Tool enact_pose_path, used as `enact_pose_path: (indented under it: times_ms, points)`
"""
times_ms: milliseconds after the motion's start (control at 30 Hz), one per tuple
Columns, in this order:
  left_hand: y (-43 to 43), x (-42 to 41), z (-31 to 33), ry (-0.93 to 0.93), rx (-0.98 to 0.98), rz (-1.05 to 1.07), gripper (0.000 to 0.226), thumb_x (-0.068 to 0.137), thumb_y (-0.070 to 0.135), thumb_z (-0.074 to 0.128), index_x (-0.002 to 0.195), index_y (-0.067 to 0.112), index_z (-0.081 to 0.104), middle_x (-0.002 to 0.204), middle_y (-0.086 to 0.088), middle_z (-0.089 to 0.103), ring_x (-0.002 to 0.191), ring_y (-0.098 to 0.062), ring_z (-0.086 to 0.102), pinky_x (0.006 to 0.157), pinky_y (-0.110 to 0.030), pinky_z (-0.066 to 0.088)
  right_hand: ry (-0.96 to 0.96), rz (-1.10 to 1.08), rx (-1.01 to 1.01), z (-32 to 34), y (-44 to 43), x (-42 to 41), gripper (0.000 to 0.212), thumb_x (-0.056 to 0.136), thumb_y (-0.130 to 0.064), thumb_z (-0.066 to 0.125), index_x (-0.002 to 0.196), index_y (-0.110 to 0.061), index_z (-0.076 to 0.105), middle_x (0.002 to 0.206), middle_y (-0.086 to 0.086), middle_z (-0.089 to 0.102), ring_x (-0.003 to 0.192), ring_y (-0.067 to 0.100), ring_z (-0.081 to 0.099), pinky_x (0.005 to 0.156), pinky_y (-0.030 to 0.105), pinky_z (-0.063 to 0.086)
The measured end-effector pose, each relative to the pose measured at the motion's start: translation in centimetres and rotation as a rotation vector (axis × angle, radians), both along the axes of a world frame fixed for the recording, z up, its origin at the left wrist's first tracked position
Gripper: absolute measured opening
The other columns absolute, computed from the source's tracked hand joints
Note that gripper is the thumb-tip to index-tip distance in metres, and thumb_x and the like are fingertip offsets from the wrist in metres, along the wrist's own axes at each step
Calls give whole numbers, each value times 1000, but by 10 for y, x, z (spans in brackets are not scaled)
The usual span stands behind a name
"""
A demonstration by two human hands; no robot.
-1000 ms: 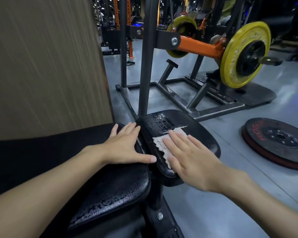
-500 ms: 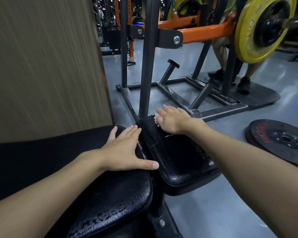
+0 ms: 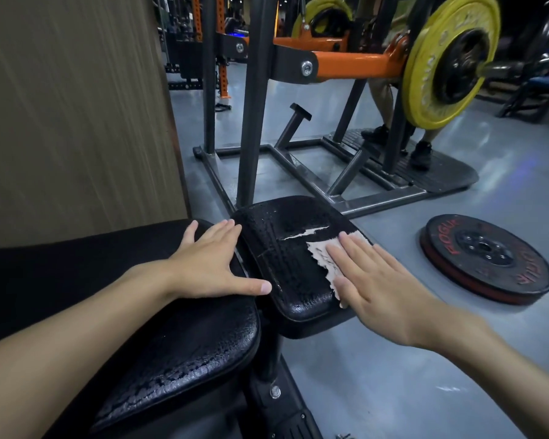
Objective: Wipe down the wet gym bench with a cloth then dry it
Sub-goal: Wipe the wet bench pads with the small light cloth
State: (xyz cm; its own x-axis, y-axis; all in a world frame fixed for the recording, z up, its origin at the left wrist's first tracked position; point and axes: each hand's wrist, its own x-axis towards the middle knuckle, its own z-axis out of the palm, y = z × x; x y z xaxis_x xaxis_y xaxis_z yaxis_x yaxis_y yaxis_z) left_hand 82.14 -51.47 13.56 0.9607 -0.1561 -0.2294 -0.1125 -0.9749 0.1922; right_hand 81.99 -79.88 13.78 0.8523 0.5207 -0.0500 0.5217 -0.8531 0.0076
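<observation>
The black gym bench has a small seat pad (image 3: 286, 245) beaded with water and a longer back pad (image 3: 184, 346) nearer me, also wet. My right hand (image 3: 374, 280) lies flat with straight fingers on a pale, ragged cloth (image 3: 322, 261) at the seat pad's right edge. A torn white streak shows in the pad's cover just beyond the cloth. My left hand (image 3: 213, 261) rests flat on the top end of the back pad, its thumb reaching toward the gap between the two pads.
A wood-grain wall (image 3: 76, 106) stands close on the left. A dark steel rack frame (image 3: 251, 99) rises right behind the seat, with an orange arm and a yellow plate (image 3: 450, 58). A person's legs (image 3: 387, 99) stand on its platform. A black plate (image 3: 485, 258) lies on the grey floor.
My right hand has swept the cloth from the seat pad's far left corner back to its near right edge. The left hand has stayed put.
</observation>
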Motion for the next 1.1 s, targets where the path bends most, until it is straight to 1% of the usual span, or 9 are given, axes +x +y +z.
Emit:
enact_pose_path:
  times_ms: [67, 167, 300, 433, 500, 567, 667, 867, 1100]
  points:
    - [1, 0, -1, -3, 7, -8, 141, 51, 100, 32, 156, 15, -7, 164, 0, -11, 147, -5, -18, 118, -48, -17, 5, -24, 8, 2, 3, 5, 78, 84, -57, -13, 156, -30, 2, 166, -5, -5, 151, 12, -12, 120, 31, -6]
    - [1, 1, -2, -11, 8, -14, 142, 50, 100, 31, 156, 14, -7, 164, 0, -11, 147, -6, -18, 117, -48, -17, 44, -85, 9, 3, 15, 36, 58, 103, -47, 11, 157, -28, 5, 167, 1, -6, 152, 17, -9, 122, 35, -4]
    - [1, 2, -3, -25, -8, -11, 143, 49, 101, 31, 156, 15, -6, 164, 0, -11, 147, -5, -18, 117, -47, -18, 95, -158, 79, 1, 42, 100, 58, 105, -43, 20, 157, -23, 9, 167, 8, -1, 153, 21, -2, 123, 41, 3]
    - [1, 2, -4, -44, -40, 2, 143, 50, 99, 36, 156, 14, -5, 164, 1, -11, 147, -6, -19, 118, -46, -17, 204, -266, 160, 4, 65, 146, 60, 103, -45, 20, 158, -20, 10, 166, 10, 6, 152, 29, 8, 122, 45, 10]
    - [0, 2, -5, -58, -66, 14, 145, 48, 100, 40, 156, 13, -3, 165, -1, -10, 146, -9, -22, 119, -46, -15, 161, -286, 116, 3, 79, 151, 59, 103, -45, 18, 156, -20, 16, 165, 9, 13, 151, 28, 12, 121, 47, 11]
    - [0, 2, -6, -74, -80, 23, 144, 49, 99, 43, 156, 13, 3, 165, -3, -5, 147, -11, -22, 119, -46, -13, 93, -261, 58, 1, 99, 144, 58, 102, -44, 16, 155, -21, 17, 165, 7, 11, 152, 24, 8, 121, 48, 6]
    - [1, 2, -6, -77, -66, 22, 141, 50, 99, 43, 156, 11, 10, 165, -3, 3, 148, -12, -20, 120, -46, -13, 67, -139, 17, 0, 128, 121, 58, 103, -42, 16, 157, -23, 12, 167, 6, 0, 153, 23, -4, 122, 47, -1]
    - [3, 3, -11, -131, -114, -4, 140, 49, 101, 41, 157, 19, 6, 165, 7, 3, 148, -10, -18, 120, -46, -13, 31, 159, 23, -4, 141, 77, 52, 104, -39, 19, 156, -36, 13, 167, 2, 0, 152, 19, -6, 122, 46, -1]
    - [3, 1, -8, -104, -61, 0, 137, 53, 99, 40, 156, 14, 11, 165, 0, 4, 148, -11, -18, 119, -46, -14, 87, -143, 50, 3, 63, 117, 54, 104, -38, 18, 157, -34, 7, 167, 4, -1, 153, 18, -3, 122, 44, 0]
